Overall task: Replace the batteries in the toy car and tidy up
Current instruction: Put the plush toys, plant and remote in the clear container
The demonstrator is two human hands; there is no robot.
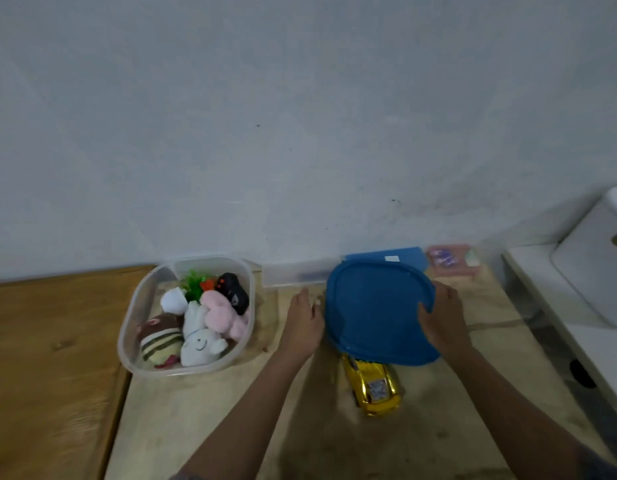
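Holding a round blue lid [376, 310] by its two sides, the person has it tilted above the pale wooden table [196, 420]. The right hand [442, 317] is closed on the lid's right edge, thumb lying across the top face and fingers curled around the rim. The left hand [303, 323] is at the lid's left edge with the fingers loosely extended; whether it actually grips the rim or only rests against it I cannot tell.

The yellow toy car [373, 384] sits on the table just under the lid's near edge, its rear end hidden beneath the lid and its nose pointing toward the person.

To the left of the lid, past the left hand, stands a clear plastic tub [134, 317] without a cover. It is packed with soft toys [199, 327] in white, pink and striped brown, and a black remote controller [232, 292] lies at the far side of the heap next to something green.

Behind the lid, against the wall, there is a long clear box [293, 273], a flat blue box [386, 256] partly hidden by the lid, and to the right of that a pink box [450, 259]. Far right of the lid a white container [591, 268] stands on a white shelf.
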